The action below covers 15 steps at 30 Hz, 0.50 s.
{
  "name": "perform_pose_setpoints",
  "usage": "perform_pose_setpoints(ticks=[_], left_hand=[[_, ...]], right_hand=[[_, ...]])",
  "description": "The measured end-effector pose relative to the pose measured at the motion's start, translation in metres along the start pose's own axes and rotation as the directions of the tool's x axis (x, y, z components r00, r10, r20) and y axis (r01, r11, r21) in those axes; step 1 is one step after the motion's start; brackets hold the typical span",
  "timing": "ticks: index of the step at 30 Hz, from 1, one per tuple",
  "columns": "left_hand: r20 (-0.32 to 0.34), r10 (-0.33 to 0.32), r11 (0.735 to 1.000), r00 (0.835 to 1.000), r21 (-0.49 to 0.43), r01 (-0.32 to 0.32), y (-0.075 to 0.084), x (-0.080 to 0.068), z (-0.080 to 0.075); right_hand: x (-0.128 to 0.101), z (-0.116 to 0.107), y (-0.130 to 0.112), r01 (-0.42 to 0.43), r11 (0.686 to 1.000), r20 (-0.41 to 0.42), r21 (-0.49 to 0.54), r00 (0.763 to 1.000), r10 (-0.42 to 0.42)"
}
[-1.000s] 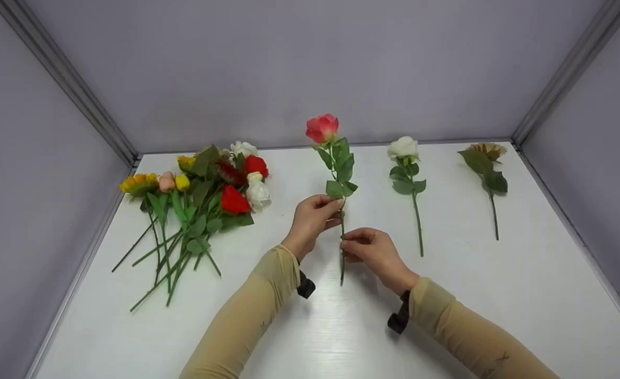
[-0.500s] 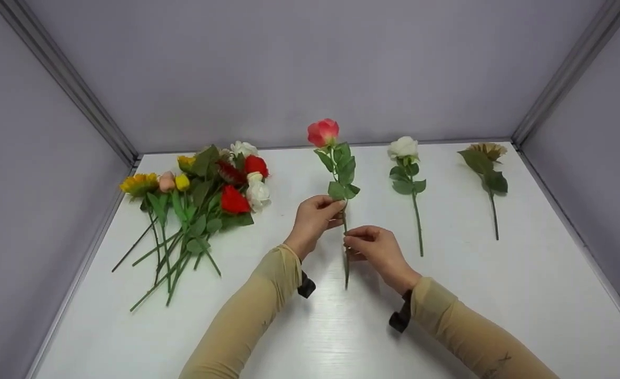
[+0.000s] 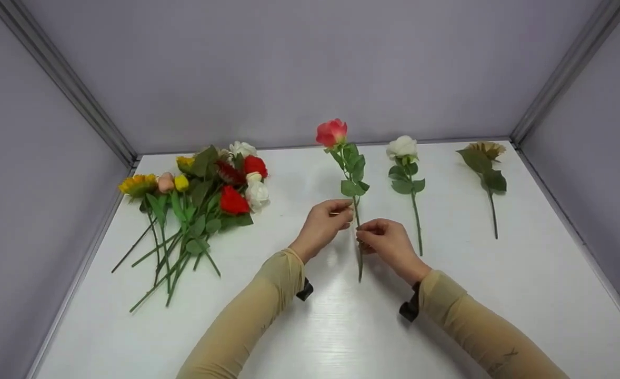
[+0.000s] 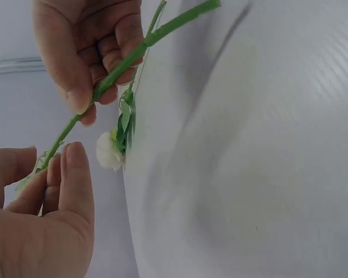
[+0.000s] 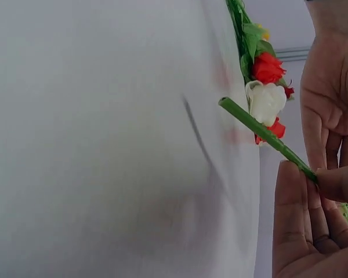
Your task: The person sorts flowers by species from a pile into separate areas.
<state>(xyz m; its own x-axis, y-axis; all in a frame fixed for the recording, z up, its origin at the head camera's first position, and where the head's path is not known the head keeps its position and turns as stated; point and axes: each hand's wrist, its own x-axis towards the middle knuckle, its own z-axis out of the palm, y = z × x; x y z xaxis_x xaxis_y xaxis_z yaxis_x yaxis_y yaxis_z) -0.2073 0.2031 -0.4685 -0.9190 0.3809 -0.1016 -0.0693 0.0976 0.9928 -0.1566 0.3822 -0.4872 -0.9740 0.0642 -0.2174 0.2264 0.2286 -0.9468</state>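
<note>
A pink-red rose (image 3: 331, 132) with green leaves is held upright over the white table (image 3: 310, 331). My right hand (image 3: 362, 236) pinches its stem (image 3: 360, 263) about halfway down, between thumb and fingers (image 5: 293, 191). My left hand (image 3: 344, 210) is just left of the stem and a little higher. Its fingers (image 4: 75, 174) are straight and its thumb is apart from them. The stem (image 4: 122, 63) runs into that gap, touching the fingertips at most. The cut end (image 5: 226, 103) hangs free above the table.
A pile of mixed flowers (image 3: 205, 184) in red, white and yellow lies at the left. A white rose (image 3: 403, 148) and a brownish sunflower (image 3: 486, 152) lie side by side at the back right. Grey walls enclose the table on three sides.
Both hands and the rose have shifted right, towards the white rose. The left hand, which gripped the stem below the leaves, has loosened its fingers.
</note>
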Motion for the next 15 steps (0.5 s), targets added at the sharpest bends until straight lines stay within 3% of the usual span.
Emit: perform_pose_setpoints(ticks=[2,4,6,7,9,11,13,14,15], left_hand=[[0.042,0.047,0.982,0.998,0.183,-0.054,-0.001,-0.004,0.0],[0.087,0.105,0.908,0.991,0.397,-0.131,-0.003,-0.008,0.0],[0.156,0.162,0.776,0.974,0.59,-0.224,-0.005,-0.012,-0.001],[0.196,0.191,0.683,0.962,0.677,-0.274,-0.006,-0.014,0.0],[0.282,0.238,0.469,0.929,0.805,-0.364,-0.007,-0.018,0.0],[0.366,0.272,0.277,0.89,0.856,-0.436,-0.009,-0.022,0.003],[0.431,0.294,0.153,0.853,0.86,-0.487,-0.011,-0.025,0.007],[0.456,0.299,0.119,0.838,0.854,-0.507,-0.012,-0.027,0.01],[0.476,0.303,0.101,0.825,0.845,-0.525,-0.013,-0.028,0.012]], right_hand=[[0.006,-0.012,-0.001,0.002,0.999,-0.006,-0.045,1.0,-0.002],[0.013,-0.026,-0.004,-0.003,0.996,-0.01,-0.092,1.0,0.002],[0.02,-0.042,-0.007,-0.004,0.989,-0.013,-0.146,1.0,0.002],[0.023,-0.051,-0.008,-0.005,0.984,-0.014,-0.178,1.0,0.003],[0.027,-0.066,-0.011,-0.017,0.97,-0.026,-0.244,1.0,0.011],[0.031,-0.079,-0.013,-0.032,0.949,-0.036,-0.314,0.999,0.021],[0.033,-0.088,-0.012,-0.048,0.931,-0.041,-0.361,0.999,0.036],[0.034,-0.092,-0.011,-0.056,0.925,-0.043,-0.375,0.998,0.043],[0.035,-0.094,-0.01,-0.062,0.92,-0.044,-0.387,0.998,0.049]])
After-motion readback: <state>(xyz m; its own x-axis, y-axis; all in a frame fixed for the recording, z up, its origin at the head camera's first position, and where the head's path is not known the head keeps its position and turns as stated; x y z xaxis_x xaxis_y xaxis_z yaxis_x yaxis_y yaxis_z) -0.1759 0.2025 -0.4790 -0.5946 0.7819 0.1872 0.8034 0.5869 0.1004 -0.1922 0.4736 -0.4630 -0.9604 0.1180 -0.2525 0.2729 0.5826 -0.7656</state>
